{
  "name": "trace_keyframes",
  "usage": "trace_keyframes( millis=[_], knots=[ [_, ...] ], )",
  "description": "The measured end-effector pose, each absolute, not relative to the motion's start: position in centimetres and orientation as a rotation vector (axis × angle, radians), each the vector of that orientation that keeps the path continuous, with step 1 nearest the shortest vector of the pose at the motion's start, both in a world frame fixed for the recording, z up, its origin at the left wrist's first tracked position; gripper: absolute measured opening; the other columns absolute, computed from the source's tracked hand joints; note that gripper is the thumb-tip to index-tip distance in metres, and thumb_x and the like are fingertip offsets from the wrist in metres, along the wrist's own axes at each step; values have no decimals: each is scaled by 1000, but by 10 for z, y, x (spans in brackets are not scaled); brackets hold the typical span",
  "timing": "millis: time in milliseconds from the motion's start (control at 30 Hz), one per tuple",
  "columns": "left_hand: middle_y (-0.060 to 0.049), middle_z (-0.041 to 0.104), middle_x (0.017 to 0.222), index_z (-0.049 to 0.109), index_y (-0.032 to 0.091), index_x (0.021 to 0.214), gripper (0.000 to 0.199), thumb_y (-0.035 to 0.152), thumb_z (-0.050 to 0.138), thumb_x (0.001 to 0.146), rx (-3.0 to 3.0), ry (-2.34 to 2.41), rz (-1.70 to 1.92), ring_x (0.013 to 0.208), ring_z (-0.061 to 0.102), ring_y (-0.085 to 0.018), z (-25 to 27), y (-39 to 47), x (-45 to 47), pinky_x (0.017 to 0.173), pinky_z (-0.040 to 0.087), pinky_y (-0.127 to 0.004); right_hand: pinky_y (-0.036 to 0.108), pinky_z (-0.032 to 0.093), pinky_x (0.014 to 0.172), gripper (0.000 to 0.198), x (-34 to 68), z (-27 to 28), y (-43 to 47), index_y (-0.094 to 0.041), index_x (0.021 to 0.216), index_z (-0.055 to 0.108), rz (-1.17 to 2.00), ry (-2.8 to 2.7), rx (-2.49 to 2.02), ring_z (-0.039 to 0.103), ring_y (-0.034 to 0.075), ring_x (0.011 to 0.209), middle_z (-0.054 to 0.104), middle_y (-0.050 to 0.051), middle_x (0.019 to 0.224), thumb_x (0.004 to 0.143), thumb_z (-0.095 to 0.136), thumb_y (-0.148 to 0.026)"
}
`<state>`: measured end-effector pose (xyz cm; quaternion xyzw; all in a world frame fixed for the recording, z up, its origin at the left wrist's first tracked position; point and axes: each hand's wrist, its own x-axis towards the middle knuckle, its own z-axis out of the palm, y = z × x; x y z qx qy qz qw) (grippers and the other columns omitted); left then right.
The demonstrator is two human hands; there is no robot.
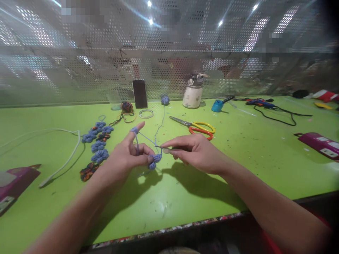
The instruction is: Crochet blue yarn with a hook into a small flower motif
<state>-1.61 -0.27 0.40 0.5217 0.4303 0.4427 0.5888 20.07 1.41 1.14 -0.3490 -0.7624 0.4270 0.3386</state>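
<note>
Between thumb and fingers, my left hand pinches a small blue-purple crochet piece. Yarn is wound round its raised index finger and runs to the hook. My right hand is closed on a thin crochet hook, whose tip is at the yarn just above the piece; most of the handle is hidden by the fingers. From there the strand leads back to a blue-purple yarn ball near the mesh panel. Crocheted flowers, blue-purple and dark multicoloured, lie left of my left hand.
Scissors with yellow and orange handles lie beyond my right hand. Behind stand a phone, a white bottle and a multicoloured yarn ball. A blue pot, a glue gun, purple power strips and a white cable surround the work.
</note>
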Motion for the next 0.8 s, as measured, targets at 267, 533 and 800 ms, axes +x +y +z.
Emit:
trace_keyframes(
  millis=[267,533,800],
  knots=[
    [7,60,67,22,25,153,109,6,78,62,1253,1010,940,63,58,-13,10,-12,-3,62,47,-26,22,36,52,27,196,9,15,-12,107,76,1219,-2094,-902,45,9,54,59,-1,61,85,61,-16],
    [5,65,70,21,23,154,110,5,79,63,1276,988,987,67,62,-13,7,-8,-11,66,50,-26,22,38,48,31,196,4,17,-12,113,74,1376,-1976,-972,47,8,48,57,-1,61,85,60,-16],
    [3,66,76,28,22,151,95,11,79,72,1264,953,994,72,62,-13,7,-7,-14,70,50,-26,22,40,49,31,199,10,16,-16,113,75,1355,-2020,-966,49,8,48,59,-2,62,86,59,-17]
  ],
)
